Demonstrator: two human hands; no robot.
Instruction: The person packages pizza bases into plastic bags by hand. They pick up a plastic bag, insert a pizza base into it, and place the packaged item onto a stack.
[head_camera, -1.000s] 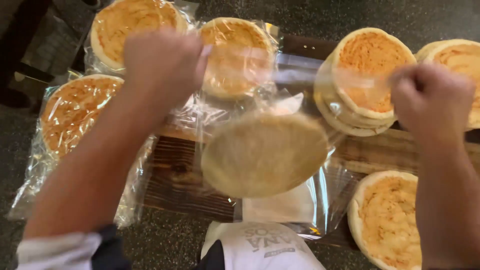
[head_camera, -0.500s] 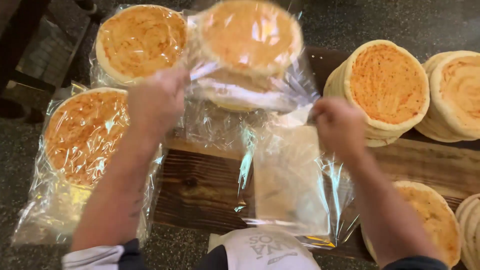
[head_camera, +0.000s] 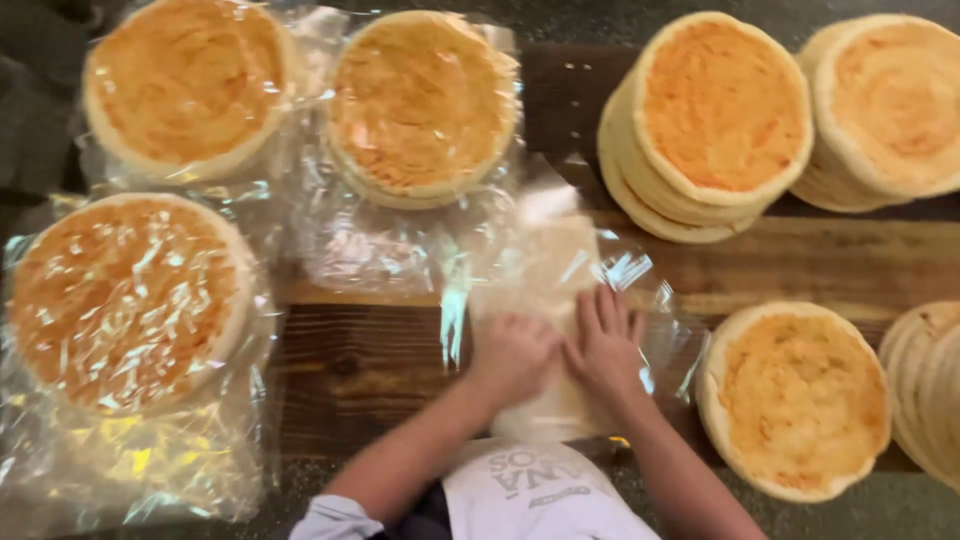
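Left hand (head_camera: 512, 358): flat-ish, knuckles up, pressing down on the stack of clear plastic bags (head_camera: 545, 300), not gripping anything.
Right hand (head_camera: 605, 345): right beside the left, touching it, fingers spread open and lying flat on the same bags.
Bags: empty, see-through, a bit crinkly, lying on the dark wooden table (head_camera: 360, 360) just in front of the person, roughly in the middle of everything.
Bagged bread, near left: one round flatbread (head_camera: 125, 300) already wrapped in shiny plastic, left of the hands.
Bagged bread, far side: two more wrapped rounds (head_camera: 420, 105) side by side beyond the bags.
Bare stacks: two unwrapped piles (head_camera: 715, 125) far right, plus a single round loaf (head_camera: 800, 400) just right of the right hand.
Far right edge: another pile (head_camera: 930, 390), cut off, can't really tell how many.
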